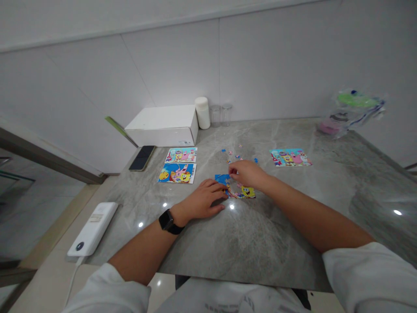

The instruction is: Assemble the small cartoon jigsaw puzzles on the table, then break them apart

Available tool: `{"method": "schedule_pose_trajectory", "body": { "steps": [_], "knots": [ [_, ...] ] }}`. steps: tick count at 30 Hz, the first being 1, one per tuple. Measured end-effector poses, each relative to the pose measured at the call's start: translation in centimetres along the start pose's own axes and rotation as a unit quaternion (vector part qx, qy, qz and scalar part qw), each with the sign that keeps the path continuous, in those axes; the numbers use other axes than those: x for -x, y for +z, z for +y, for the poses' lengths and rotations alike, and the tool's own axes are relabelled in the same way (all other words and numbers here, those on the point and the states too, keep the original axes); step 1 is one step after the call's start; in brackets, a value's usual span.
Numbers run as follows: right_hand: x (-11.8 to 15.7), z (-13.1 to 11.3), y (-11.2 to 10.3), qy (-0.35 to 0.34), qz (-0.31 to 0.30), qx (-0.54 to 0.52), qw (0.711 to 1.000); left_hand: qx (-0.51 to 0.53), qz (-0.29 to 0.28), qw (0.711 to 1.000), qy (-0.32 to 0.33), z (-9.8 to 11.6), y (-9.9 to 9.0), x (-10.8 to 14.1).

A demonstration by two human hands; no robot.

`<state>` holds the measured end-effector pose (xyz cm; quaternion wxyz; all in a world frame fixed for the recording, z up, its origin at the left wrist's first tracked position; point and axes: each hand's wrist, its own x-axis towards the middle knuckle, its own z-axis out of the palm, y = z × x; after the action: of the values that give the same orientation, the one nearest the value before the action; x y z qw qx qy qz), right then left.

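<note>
A partly assembled cartoon jigsaw [248, 192] lies on the grey marbled table [241, 243], with a gap in its middle. My left hand [206, 199] rests flat at its left edge, fingers spread and fingertips touching it. Over its top edge, my right hand [245, 172] has its fingers pinched together; whatever they hold is too small to name. Loose puzzle pieces [230, 152] are scattered just beyond. Two picture cards, one above the other, lie to the left: the upper card [181, 155] and the lower card [177, 173]. At the right is a rectangular cartoon picture [290, 158].
A white box [163, 124], a white bottle [202, 114] and two clear glasses [220, 115] stand by the wall. A phone [142, 158] lies left, a white corded device [93, 229] sits at the left edge, and a plastic bag [350, 114] is back right.
</note>
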<state>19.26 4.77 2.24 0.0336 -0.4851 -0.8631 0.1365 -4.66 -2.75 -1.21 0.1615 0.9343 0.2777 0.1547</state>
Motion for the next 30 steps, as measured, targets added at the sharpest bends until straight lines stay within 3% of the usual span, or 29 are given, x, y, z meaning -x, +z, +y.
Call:
{"method": "schedule_pose_trajectory", "body": {
  "steps": [8,13,30],
  "knots": [
    [0.4,2.3,-3.1,0.034,0.033,-0.002,0.999,0.024,0.014,1.000,-0.008,0.4,0.0,-0.3],
    [0.7,2.5,-4.3,0.053,0.058,-0.007,0.997,0.045,0.025,0.999,-0.002,0.4,0.1,-0.6],
    [0.9,3.5,-5.0,0.067,0.094,-0.041,0.992,0.049,0.046,0.997,-0.030,0.2,0.5,-0.4]
  ]
}}
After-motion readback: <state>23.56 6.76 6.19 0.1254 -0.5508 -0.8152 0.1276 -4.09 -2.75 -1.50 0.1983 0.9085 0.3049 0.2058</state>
